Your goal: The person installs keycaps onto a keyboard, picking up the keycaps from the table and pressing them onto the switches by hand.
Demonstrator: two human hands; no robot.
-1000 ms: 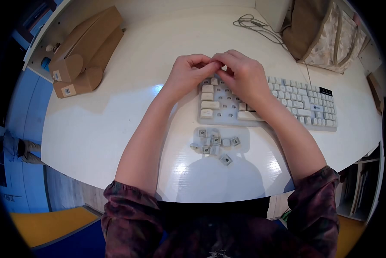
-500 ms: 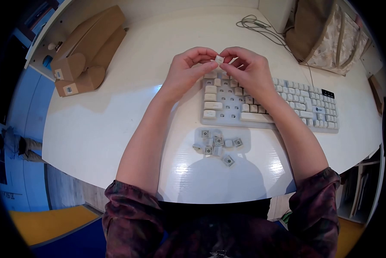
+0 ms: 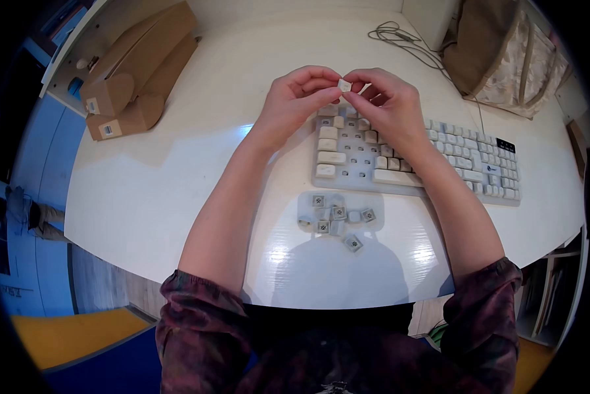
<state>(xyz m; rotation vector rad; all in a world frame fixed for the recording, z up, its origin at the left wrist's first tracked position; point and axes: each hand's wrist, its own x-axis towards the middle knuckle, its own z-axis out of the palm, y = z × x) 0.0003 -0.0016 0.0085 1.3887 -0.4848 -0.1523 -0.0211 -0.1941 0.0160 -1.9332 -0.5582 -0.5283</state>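
Above the keyboard's back left edge, a small white keycap (image 3: pixel 345 86) is pinched by the fingertips of both hands. My left hand (image 3: pixel 290 102) holds it from the left, thumb and forefinger together. From the other side my right hand (image 3: pixel 392 108) grips it the same way. Below them lies a white keyboard (image 3: pixel 400 190), with bare switches (image 3: pixel 352 161) showing in its left part where caps are off. My right hand and forearm hide some of its middle keys. Several loose keycaps (image 3: pixel 339 213) are scattered in front of it, some lying underside up.
On the white desk (image 3: pixel 157 197), a folded brown cardboard box (image 3: pixel 140 72) stands at the back left. A coiled cable (image 3: pixel 400 36) lies at the back right beside a brown and patterned bag (image 3: pixel 515 62). The desk's front edge curves close to my body.
The view has shifted slightly, moving the desk items a little right and up. Both hands keep hold of the keycap, which looks slightly turned.
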